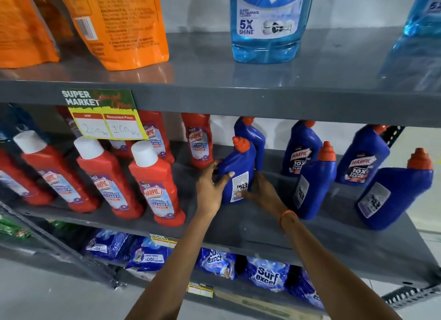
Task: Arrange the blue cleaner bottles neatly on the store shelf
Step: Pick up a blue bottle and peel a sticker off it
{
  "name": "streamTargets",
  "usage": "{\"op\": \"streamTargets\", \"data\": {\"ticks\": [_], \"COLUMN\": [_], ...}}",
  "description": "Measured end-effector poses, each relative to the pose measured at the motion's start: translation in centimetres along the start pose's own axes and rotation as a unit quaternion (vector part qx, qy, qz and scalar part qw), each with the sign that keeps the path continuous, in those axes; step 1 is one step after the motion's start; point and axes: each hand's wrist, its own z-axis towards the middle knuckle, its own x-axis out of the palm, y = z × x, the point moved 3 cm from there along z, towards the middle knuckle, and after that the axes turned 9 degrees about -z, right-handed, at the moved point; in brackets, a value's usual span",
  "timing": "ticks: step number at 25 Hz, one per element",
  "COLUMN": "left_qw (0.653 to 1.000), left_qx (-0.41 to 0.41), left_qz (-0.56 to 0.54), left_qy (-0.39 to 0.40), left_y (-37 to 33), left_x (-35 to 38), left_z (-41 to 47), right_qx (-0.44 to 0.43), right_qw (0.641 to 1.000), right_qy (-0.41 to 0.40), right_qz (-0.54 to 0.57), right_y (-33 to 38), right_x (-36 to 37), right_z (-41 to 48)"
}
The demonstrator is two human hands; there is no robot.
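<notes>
Several blue cleaner bottles with orange caps stand on the grey middle shelf (pixel 238 224). One blue bottle (pixel 238 169) stands with its back label toward me, and both hands grip it. My left hand (pixel 211 186) wraps its left side, thumb across the front. My right hand (pixel 260 193) presses its lower right side. A second blue bottle (pixel 253 135) stands right behind it. Further right are two rear bottles (pixel 300 147) (pixel 365 157) showing front labels, and two front bottles (pixel 315 183) (pixel 393 195) showing back labels.
Red bathroom cleaner bottles (pixel 152 183) fill the shelf's left half in rows. A price tag (pixel 105 119) hangs from the upper shelf edge. Above stand orange pouches (pixel 119 26) and a light-blue glass cleaner bottle (pixel 269 23). Blue detergent packs (pixel 265 274) lie on the shelf below.
</notes>
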Motion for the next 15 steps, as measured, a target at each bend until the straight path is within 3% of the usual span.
{"op": "streamTargets", "data": {"ticks": [7,12,15], "left_qw": [0.999,0.999,0.999], "left_qx": [0.011,0.015,0.022], "left_qz": [-0.028,0.033,0.028], "left_qy": [0.029,0.006,-0.018], "left_y": [-2.4,-3.2,-4.6], "left_x": [0.5,3.2,4.4], "left_z": [-0.2,-2.6,-3.0], "right_qx": [-0.031,-0.028,-0.073], "right_qw": [0.996,0.993,0.978], "right_qy": [-0.035,-0.109,-0.173], "right_qz": [0.079,-0.019,-0.094], "right_y": [1.2,2.2,4.0], "right_x": [-0.8,-0.9,-0.6], "right_z": [-2.4,-4.8,-6.1]}}
